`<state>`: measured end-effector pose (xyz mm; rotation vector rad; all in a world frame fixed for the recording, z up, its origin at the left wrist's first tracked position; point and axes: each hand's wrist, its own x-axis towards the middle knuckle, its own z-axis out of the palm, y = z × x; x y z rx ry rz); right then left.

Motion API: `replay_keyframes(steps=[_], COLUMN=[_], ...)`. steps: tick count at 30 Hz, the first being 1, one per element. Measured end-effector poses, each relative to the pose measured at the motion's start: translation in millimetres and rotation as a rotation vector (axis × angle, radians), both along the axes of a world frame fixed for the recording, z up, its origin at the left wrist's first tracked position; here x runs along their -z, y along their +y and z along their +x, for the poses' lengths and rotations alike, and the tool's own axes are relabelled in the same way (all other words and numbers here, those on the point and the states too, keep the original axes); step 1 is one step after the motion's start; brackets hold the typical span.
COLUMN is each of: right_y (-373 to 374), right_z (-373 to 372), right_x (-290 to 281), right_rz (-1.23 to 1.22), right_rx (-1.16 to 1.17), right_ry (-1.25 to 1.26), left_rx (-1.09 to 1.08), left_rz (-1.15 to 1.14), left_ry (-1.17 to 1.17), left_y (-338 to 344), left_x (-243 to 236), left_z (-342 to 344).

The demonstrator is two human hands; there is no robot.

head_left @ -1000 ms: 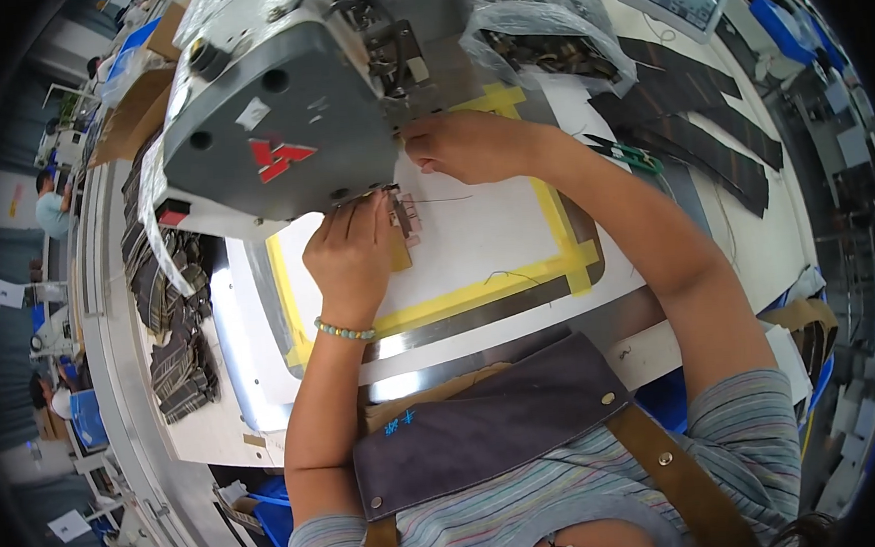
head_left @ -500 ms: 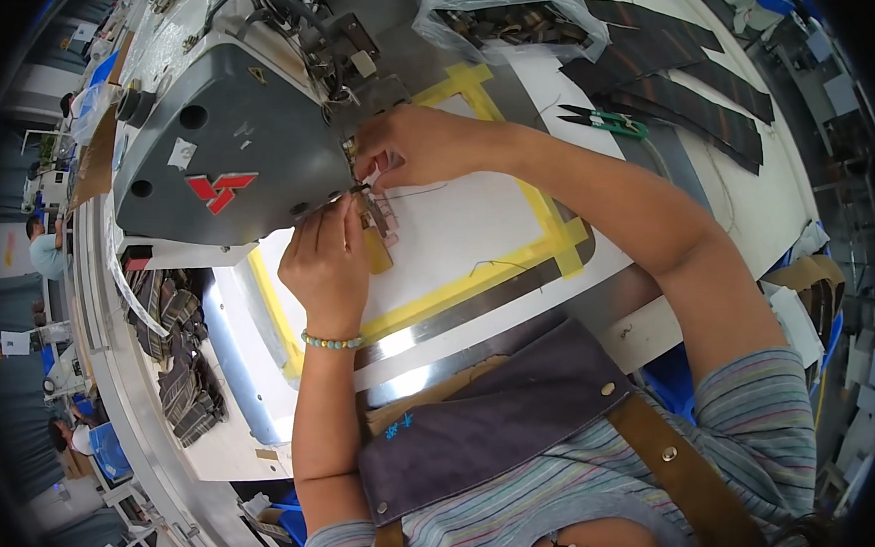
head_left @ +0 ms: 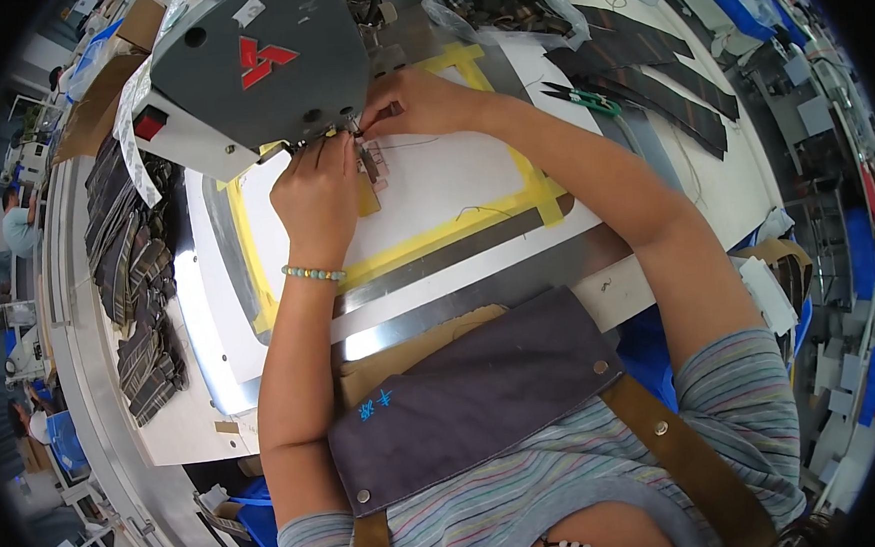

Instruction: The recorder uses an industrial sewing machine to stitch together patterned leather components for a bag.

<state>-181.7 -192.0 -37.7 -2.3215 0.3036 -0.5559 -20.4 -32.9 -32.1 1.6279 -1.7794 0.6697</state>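
The person's left hand [head_left: 318, 196] lies back up, its forearm running up from the lower edge and its fingers close together, pointing forward to the lower edge of one grey machine head [head_left: 264, 63]. The right hand [head_left: 422, 104] comes in from the right on a bent elbow, wrist arched, with thumb and forefinger curled toward each other beside the left fingertips. Whether either hand's fingers are clamped on anything cannot be told, as the tips are partly hidden and the detail is too small. One small dark piece [head_left: 367, 155] lies just below the fingertips, among pink marks on one white sheet [head_left: 432, 189] bordered by yellow tape [head_left: 436, 248]. One yellow tab [head_left: 367, 198] sits just below that piece. The left wrist wears one beaded bracelet [head_left: 313, 274]. Across the bench [head_left: 187, 434], to the right, are one pair of green-handled snips [head_left: 592, 102], at least three dark striped strips [head_left: 683, 108] and one clear bag [head_left: 565, 27] of scraps; the dark striped pile [head_left: 138, 292] at left is too tangled to count.
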Motion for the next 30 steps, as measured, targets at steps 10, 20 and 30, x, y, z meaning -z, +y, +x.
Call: replay_keyframes(steps=[10,20,30], right_y=[-89,-119,-120], right_z=[-173,-251,-238], right_x=[-73,-8,-6], right_rz=[-0.579,-0.926,-0.909], right_rx=[0.882,1.306,1.370], right_ry=[-0.160,0.601,0.585], left_rx=[0.002,-0.008,0.004], left_rz=[-0.015,0.038,0.029], left_ry=[0.000,0.009,-0.003], left_y=[-2,-1,0], left_x=[3,5,0], left_z=[0,1,-1])
